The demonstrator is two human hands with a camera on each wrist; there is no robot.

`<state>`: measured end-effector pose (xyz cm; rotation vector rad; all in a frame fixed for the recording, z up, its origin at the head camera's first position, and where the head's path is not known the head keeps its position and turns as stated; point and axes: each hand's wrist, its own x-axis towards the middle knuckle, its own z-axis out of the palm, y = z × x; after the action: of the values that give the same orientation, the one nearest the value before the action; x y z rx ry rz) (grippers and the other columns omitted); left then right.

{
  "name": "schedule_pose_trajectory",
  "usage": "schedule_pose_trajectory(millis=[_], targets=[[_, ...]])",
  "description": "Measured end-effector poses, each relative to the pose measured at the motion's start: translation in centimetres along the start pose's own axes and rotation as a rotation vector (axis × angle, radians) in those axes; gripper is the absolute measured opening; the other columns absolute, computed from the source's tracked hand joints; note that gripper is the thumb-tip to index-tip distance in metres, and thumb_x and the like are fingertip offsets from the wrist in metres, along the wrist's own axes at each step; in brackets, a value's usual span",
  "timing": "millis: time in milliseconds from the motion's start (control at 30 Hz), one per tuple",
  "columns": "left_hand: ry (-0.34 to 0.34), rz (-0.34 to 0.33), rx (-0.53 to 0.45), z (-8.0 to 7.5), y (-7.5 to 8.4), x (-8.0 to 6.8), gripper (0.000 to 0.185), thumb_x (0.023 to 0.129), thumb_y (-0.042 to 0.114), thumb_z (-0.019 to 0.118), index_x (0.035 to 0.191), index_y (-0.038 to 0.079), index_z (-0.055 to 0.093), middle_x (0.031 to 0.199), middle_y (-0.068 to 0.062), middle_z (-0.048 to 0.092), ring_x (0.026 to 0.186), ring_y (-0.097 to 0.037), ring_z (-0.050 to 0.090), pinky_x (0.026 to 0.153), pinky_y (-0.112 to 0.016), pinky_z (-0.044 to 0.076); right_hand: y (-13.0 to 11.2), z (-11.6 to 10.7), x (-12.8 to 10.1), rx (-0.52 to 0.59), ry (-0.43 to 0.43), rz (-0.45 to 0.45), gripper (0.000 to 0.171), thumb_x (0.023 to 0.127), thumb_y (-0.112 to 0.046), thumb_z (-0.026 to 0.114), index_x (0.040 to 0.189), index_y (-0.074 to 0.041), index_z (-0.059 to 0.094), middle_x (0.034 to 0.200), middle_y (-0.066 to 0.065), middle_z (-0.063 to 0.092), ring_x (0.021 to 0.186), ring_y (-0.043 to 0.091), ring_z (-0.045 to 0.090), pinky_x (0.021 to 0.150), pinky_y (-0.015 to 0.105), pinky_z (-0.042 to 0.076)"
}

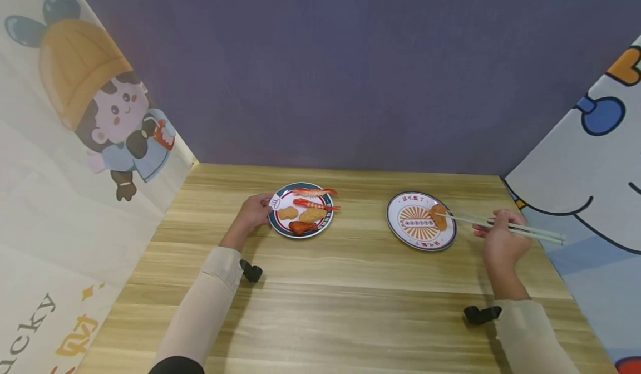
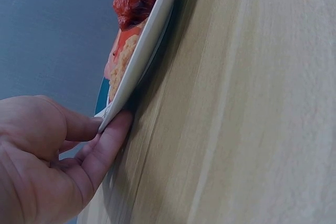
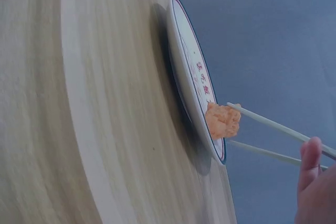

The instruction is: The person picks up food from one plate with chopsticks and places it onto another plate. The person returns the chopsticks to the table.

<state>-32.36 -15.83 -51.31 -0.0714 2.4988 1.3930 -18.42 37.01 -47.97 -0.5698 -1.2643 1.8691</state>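
Observation:
My left hand (image 1: 255, 211) pinches the near-left rim of a blue-rimmed plate (image 1: 276, 226), thumb on top and fingers (image 2: 107, 148) under the edge (image 2: 142, 51). The plate carries two red shrimps (image 1: 314, 192), two breaded nuggets (image 1: 288, 213) and a brown wing (image 1: 302, 227). My right hand (image 1: 501, 237) holds pale chopsticks (image 1: 501, 225) whose tips touch an orange nugget (image 1: 438, 216) lying on a second, patterned plate (image 1: 412, 234). In the right wrist view the chopsticks (image 3: 273, 125) spread around the nugget (image 3: 223, 120) at the plate's edge (image 3: 184, 66).
A wooden table (image 1: 350, 290) holds both plates. A dark purple wall stands behind it. Printed cartoon panels close in the left (image 1: 75, 140) and right (image 1: 586, 157) sides. Black wrist-camera mounts (image 1: 250, 271) sit at both forearms.

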Motion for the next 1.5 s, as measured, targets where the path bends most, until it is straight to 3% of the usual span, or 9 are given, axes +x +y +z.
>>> schedule_pose_trajectory(millis=[300, 500, 667, 833, 1500], targets=[[0.006, 0.017, 0.022, 0.13, -0.22, -0.02, 0.047, 0.099, 0.0, 0.054, 0.147, 0.003, 0.053, 0.122, -0.025, 0.061, 0.084, -0.019, 0.065, 0.065, -0.024, 0.062, 0.88, 0.13, -0.08, -0.138, 0.022, 0.024, 0.018, 0.098, -0.006, 0.055, 0.082, -0.004, 0.062, 0.062, 0.005, 0.062, 0.042, 0.015, 0.066, 0.04, 0.025, 0.055], [0.009, 0.02, 0.031, -0.02, -0.05, -0.21, 0.047, 0.099, 0.001, 0.054, 0.146, 0.005, 0.053, 0.121, -0.024, 0.061, 0.086, -0.02, 0.065, 0.065, -0.024, 0.061, 0.75, 0.07, 0.25, -0.161, 0.061, 0.076, 0.019, 0.099, -0.009, 0.056, 0.08, -0.005, 0.06, 0.061, 0.002, 0.058, 0.041, 0.012, 0.064, 0.041, 0.024, 0.055], [-0.006, 0.004, 0.015, -0.05, 0.21, -0.2, 0.047, 0.1, 0.001, 0.053, 0.147, 0.005, 0.053, 0.12, -0.023, 0.059, 0.086, -0.02, 0.064, 0.066, -0.024, 0.061, 0.86, -0.3, 0.41, -0.149, 0.082, 0.124, 0.018, 0.101, -0.013, 0.056, 0.085, -0.006, 0.059, 0.068, 0.002, 0.059, 0.043, 0.012, 0.065, 0.044, 0.024, 0.057], [-0.01, -0.005, 0.013, -0.07, 0.19, -0.11, 0.048, 0.1, 0.001, 0.053, 0.147, 0.005, 0.052, 0.119, -0.022, 0.059, 0.085, -0.019, 0.064, 0.065, -0.024, 0.061, 0.94, -0.51, 0.52, -0.161, 0.085, 0.165, 0.016, 0.103, -0.016, 0.055, 0.089, -0.008, 0.06, 0.065, 0.001, 0.062, 0.045, 0.011, 0.066, 0.045, 0.023, 0.057], [-0.017, -0.023, -0.017, -0.05, 0.02, 0.2, 0.048, 0.099, 0.0, 0.052, 0.147, 0.004, 0.053, 0.123, -0.025, 0.06, 0.082, -0.018, 0.066, 0.064, -0.025, 0.062, 0.93, 0.39, -0.18, -0.085, 0.051, 0.17, 0.014, 0.102, -0.013, 0.057, 0.091, -0.006, 0.061, 0.071, 0.005, 0.068, 0.051, 0.015, 0.07, 0.049, 0.025, 0.059]])
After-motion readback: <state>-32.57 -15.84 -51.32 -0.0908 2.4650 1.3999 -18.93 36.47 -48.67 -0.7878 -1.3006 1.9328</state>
